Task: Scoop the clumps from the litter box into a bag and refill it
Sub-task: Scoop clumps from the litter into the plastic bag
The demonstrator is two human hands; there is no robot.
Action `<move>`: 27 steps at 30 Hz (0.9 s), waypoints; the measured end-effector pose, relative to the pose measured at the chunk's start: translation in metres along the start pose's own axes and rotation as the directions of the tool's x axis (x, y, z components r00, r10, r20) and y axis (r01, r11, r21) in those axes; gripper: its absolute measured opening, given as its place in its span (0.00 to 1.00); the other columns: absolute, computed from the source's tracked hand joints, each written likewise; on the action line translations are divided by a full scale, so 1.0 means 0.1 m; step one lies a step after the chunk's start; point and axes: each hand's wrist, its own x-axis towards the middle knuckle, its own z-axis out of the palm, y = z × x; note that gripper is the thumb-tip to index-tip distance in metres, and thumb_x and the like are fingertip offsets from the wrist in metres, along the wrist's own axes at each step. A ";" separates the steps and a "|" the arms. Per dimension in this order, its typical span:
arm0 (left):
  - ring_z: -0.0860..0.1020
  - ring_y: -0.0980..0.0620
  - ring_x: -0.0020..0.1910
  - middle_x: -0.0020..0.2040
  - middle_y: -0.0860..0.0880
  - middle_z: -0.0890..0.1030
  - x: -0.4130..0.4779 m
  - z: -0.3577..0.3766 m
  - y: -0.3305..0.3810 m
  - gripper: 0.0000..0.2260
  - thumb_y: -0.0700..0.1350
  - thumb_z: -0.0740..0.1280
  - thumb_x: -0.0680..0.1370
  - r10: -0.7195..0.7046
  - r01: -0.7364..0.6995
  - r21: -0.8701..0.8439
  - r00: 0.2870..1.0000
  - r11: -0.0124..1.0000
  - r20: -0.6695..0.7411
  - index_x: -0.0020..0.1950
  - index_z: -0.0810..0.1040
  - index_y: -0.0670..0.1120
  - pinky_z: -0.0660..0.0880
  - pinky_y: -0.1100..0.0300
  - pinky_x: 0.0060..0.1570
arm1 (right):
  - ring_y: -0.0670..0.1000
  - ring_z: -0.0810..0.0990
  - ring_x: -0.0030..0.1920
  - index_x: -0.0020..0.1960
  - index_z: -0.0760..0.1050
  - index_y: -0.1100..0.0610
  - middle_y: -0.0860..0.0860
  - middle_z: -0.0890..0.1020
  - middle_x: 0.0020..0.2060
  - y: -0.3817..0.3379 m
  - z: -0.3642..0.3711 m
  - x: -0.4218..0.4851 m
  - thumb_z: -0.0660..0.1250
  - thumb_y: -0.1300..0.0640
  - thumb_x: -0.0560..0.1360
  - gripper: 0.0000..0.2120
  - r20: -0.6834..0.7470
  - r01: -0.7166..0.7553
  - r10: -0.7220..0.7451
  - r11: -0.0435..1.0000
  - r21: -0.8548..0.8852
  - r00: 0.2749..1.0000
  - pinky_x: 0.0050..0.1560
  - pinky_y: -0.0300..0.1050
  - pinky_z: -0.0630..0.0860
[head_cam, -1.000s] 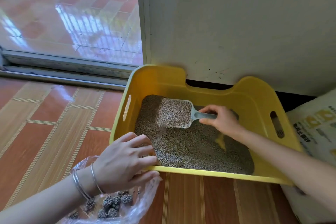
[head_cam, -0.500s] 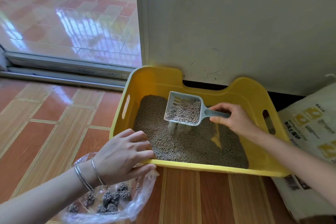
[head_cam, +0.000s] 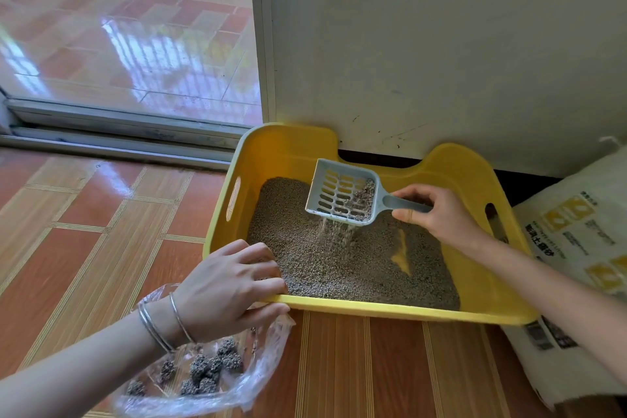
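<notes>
Glossy red-brown floor tiles (head_cam: 84,248) fill the lower left of the frame, with a door track (head_cam: 118,136) across the upper left and a pale wall (head_cam: 441,44) at upper right. At centre a yellow box (head_cam: 407,310) sits against the wall, its bottom covered with grey litter (head_cam: 339,268) except for a small bare yellow streak right of centre.

At centre right, the right hand (head_cam: 441,214) pinches the handle of a grey slotted scoop (head_cam: 339,193) between thumb and curled fingers. It holds the scoop tilted above the litter. Loose grains fall through the slots, and some litter sits in the scoop's handle end.

At lower centre-left, the left hand (head_cam: 227,285) grips the box's near rim at its left corner, fingers over the edge and thumb underneath. Thin bangles (head_cam: 152,329) circle its wrist.

A clear bag (head_cam: 268,360) lies on the floor under that wrist at lower left, just beside the box, holding several dark clumps (head_cam: 207,370). A printed white sack (head_cam: 576,248) rests at the right edge, beside the box.
</notes>
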 end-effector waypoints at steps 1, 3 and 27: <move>0.75 0.52 0.44 0.39 0.56 0.76 0.00 0.00 0.00 0.13 0.59 0.55 0.80 0.000 0.000 0.006 1.000 1.000 0.001 0.41 0.70 0.54 0.71 0.56 0.40 | 0.44 0.78 0.44 0.44 0.77 0.44 0.43 0.81 0.42 0.00 0.00 0.00 0.73 0.61 0.69 0.13 0.000 0.003 -0.003 1.000 -0.003 1.000 0.43 0.36 0.69; 0.74 0.52 0.45 0.39 0.56 0.76 0.01 0.01 0.00 0.14 0.59 0.55 0.80 0.000 0.000 0.024 1.000 1.000 -0.003 0.41 0.72 0.54 0.69 0.57 0.41 | 0.41 0.77 0.42 0.44 0.77 0.43 0.42 0.81 0.41 -0.01 0.00 -0.01 0.73 0.61 0.69 0.13 0.001 0.009 -0.009 1.000 -0.011 1.000 0.42 0.35 0.69; 0.73 0.52 0.42 0.37 0.56 0.77 0.00 0.05 -0.01 0.17 0.59 0.54 0.80 0.001 -0.001 0.027 1.000 1.000 -0.021 0.41 0.75 0.53 0.70 0.58 0.37 | 0.47 0.79 0.46 0.47 0.79 0.44 0.43 0.82 0.44 0.04 0.07 -0.02 0.73 0.57 0.68 0.10 0.094 -0.007 0.012 0.998 -0.062 0.996 0.47 0.42 0.73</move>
